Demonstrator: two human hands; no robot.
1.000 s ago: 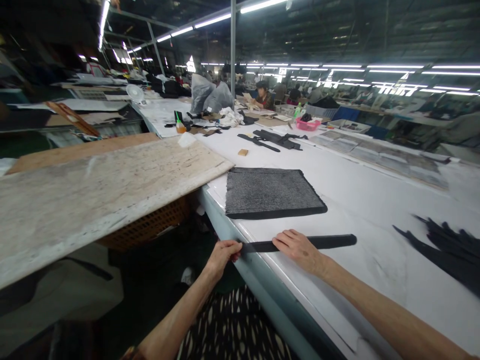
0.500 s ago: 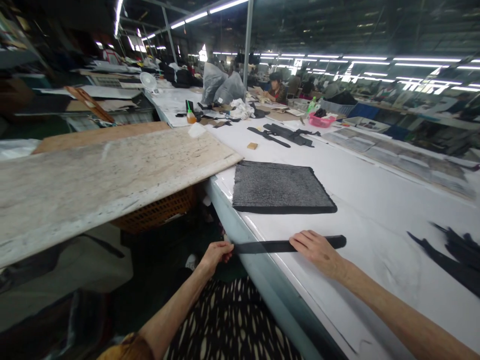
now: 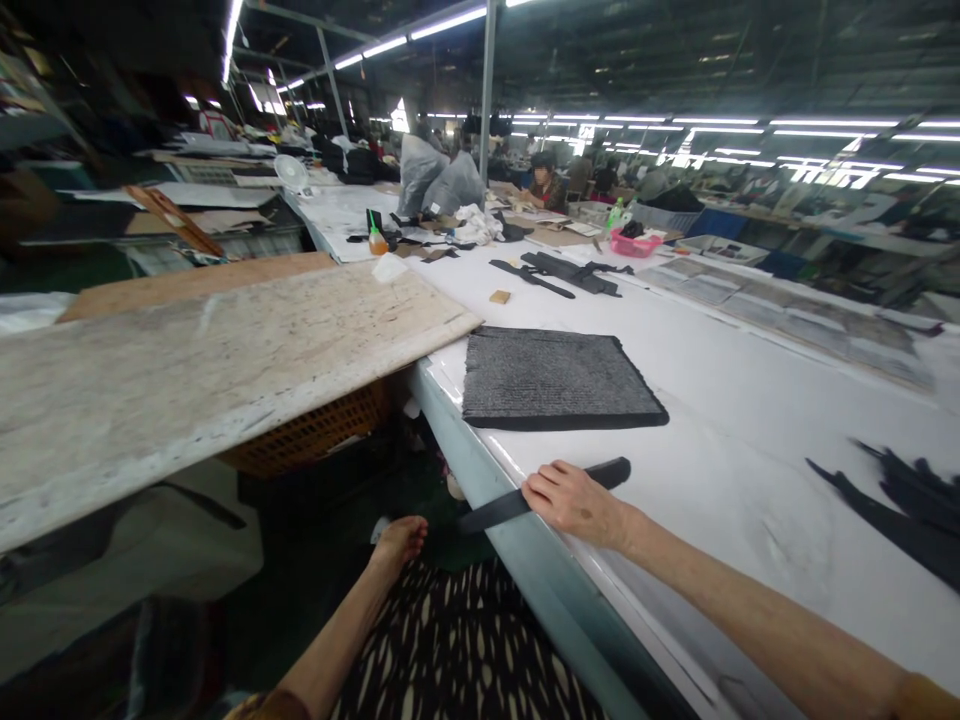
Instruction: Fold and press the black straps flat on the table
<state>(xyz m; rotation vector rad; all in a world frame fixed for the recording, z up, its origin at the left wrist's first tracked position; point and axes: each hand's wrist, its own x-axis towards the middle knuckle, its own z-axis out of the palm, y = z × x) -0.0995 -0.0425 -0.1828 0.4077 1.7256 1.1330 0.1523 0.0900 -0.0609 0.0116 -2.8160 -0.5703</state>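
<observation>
A black fabric strip (image 3: 609,473) lies across the near edge of the white table, its left end hanging out past the edge. My right hand (image 3: 574,503) is closed over the middle of that strip, fingers together on top. Off the table's edge, left of the strip's free end and apart from it, is my left hand (image 3: 401,541); its fingers are curled, and anything inside them is hidden. Just beyond my right hand, a neat stack of dark grey strips (image 3: 562,378) lies flat on the tabletop.
On the left, a pale worn board (image 3: 225,360) juts over an orange plastic crate (image 3: 315,430). More black pieces (image 3: 900,510) lie at right. Farther back are a small yellowish block (image 3: 499,297), dark cut pieces (image 3: 574,272), a pink basket (image 3: 634,242) and a seated person (image 3: 544,185).
My left hand has let go of the strip's left end and moved down and left. My right hand has slid the strip left and toward me, tilting it.
</observation>
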